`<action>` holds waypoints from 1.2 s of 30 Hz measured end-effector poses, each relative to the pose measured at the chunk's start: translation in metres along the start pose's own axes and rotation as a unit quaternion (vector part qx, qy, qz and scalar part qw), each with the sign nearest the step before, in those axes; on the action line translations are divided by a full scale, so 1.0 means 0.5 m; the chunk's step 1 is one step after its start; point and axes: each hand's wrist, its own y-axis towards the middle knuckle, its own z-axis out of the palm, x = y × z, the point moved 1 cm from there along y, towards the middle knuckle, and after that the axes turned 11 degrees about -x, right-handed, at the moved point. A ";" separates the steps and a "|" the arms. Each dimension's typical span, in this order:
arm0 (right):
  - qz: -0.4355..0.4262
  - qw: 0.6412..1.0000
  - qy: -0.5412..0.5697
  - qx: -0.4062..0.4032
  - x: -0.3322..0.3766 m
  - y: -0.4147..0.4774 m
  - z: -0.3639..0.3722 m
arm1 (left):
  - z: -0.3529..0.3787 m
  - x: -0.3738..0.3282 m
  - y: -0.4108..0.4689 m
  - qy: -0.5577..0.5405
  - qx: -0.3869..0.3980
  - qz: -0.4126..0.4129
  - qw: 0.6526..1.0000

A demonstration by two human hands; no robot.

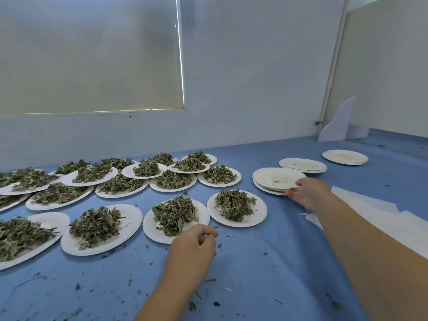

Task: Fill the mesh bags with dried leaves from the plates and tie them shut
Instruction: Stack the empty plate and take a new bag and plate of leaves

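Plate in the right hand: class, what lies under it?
Under the plate, which the right hand holds by its rim, a stack of more plates rests on the cloth. The plate covers their middles, so how many cannot be told.

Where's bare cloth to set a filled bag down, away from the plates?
Widest patch: blue cloth between the left hand and right forearm, only leaf crumbs. Another lies right of the empty plate stacks, beyond the white sheets. Left and centre are crowded with leaf plates, some overlapping.
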 end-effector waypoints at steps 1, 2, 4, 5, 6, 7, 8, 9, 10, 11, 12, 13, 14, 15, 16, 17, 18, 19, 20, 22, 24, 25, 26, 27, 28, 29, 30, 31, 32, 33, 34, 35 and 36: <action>0.007 1.000 -0.011 0.001 -0.006 0.000 0.003 | 0.000 0.000 0.001 -0.001 0.002 -0.001 1.000; 0.010 1.000 -0.014 -0.002 -0.010 0.001 0.006 | 0.001 0.000 0.002 0.001 0.004 -0.001 1.000; 0.004 1.000 -0.015 -0.017 -0.013 0.004 0.010 | 0.002 -0.002 0.003 0.004 0.006 -0.002 1.000; 0.001 1.000 -0.016 -0.020 -0.012 0.004 0.010 | 0.004 -0.003 0.003 0.006 0.006 -0.003 1.000; -0.002 1.000 -0.019 -0.020 -0.009 0.001 0.009 | 0.004 -0.004 0.003 0.008 0.005 -0.003 1.000; -0.005 0.999 -0.025 -0.020 -0.006 -0.002 0.005 | 0.004 -0.004 0.003 0.011 0.003 -0.003 1.000; -0.011 0.999 -0.036 -0.020 -0.001 -0.005 -0.001 | 0.004 -0.004 0.003 0.013 0.003 -0.002 1.000; -0.022 0.998 -0.054 -0.020 0.005 -0.010 -0.009 | 0.003 -0.004 0.002 0.015 0.004 0.000 1.000; -0.036 0.996 -0.081 -0.019 0.012 -0.015 -0.018 | 0.001 -0.005 0.000 0.018 0.007 0.001 1.000; -0.053 0.992 -0.112 -0.016 0.020 -0.020 -0.030 | 0.000 -0.005 -0.002 0.022 0.010 0.004 1.000; -0.068 0.987 -0.148 -0.010 0.029 -0.027 -0.042 | -0.001 -0.005 -0.004 0.029 0.013 0.008 0.999; -0.080 0.979 -0.189 -0.004 0.039 -0.035 -0.054 | -0.002 -0.006 -0.005 0.040 0.017 0.013 0.999; -0.093 0.968 -0.234 0.001 0.050 -0.044 -0.067 | -0.002 -0.006 -0.007 0.052 0.020 0.018 0.998; -0.107 0.953 -0.283 0.006 0.062 -0.053 -0.080 | -0.002 -0.007 -0.008 0.061 0.023 0.022 0.998; -0.124 0.935 -0.333 0.010 0.073 -0.062 -0.095 | -0.003 -0.008 -0.010 0.067 0.028 0.026 0.997; -0.142 0.914 -0.380 0.015 0.083 -0.070 -0.109 | -0.003 -0.008 -0.011 0.072 0.032 0.031 0.996; -0.162 0.891 -0.423 0.020 0.091 -0.079 -0.124 | -0.003 -0.008 -0.013 0.077 0.034 0.036 0.996; -0.181 0.868 -0.462 0.027 0.096 -0.086 -0.139 | -0.003 -0.008 -0.014 0.081 0.036 0.040 0.995; -0.194 0.846 -0.496 0.034 0.097 -0.093 -0.154 | -0.004 -0.008 -0.015 0.084 0.038 0.044 0.995; -0.191 0.802 -0.564 0.052 0.092 -0.107 -0.184 | -0.005 -0.008 -0.015 0.086 0.041 0.051 0.994; -0.190 0.752 -0.628 0.062 0.075 -0.117 -0.206 | -0.006 -0.008 -0.017 0.086 0.046 0.058 0.994; -0.204 0.731 -0.648 0.062 0.064 -0.123 -0.213 | -0.008 -0.008 -0.018 0.085 0.049 0.062 0.993; -0.231 0.711 -0.662 0.055 0.051 -0.129 -0.218 | -0.009 -0.009 -0.020 0.085 0.051 0.065 0.993; -0.266 0.685 -0.677 0.041 0.037 -0.134 -0.220 | -0.010 -0.010 -0.022 0.087 0.053 0.068 0.992; -0.297 0.657 -0.692 0.023 0.021 -0.138 -0.221 | -0.012 -0.010 -0.024 0.089 0.057 0.070 0.992; -0.318 0.631 -0.707 0.007 0.004 -0.143 -0.222 | -0.013 -0.010 -0.027 0.094 0.062 0.073 0.991; -0.320 0.616 -0.720 -0.007 -0.011 -0.148 -0.223 | -0.013 -0.010 -0.030 0.099 0.069 0.076 0.990; -0.313 0.607 -0.731 -0.019 -0.025 -0.151 -0.226 | -0.013 -0.010 -0.033 0.104 0.077 0.079 0.988; -0.295 0.602 -0.742 -0.030 -0.036 -0.155 -0.228 | -0.012 -0.010 -0.037 0.110 0.085 0.085 0.987; -0.286 0.596 -0.750 -0.035 -0.043 -0.160 -0.229 | -0.011 -0.009 -0.040 0.117 0.093 0.093 0.984; -0.277 0.589 -0.758 -0.042 -0.046 -0.164 -0.230 | -0.010 -0.009 -0.043 0.128 0.099 0.103 0.981; -0.276 0.584 -0.762 -0.046 -0.045 -0.170 -0.231 | -0.009 -0.010 -0.046 0.138 0.102 0.113 0.979; -0.273 0.579 -0.767 -0.052 -0.045 -0.173 -0.232 | -0.009 -0.011 -0.049 0.143 0.104 0.118 0.977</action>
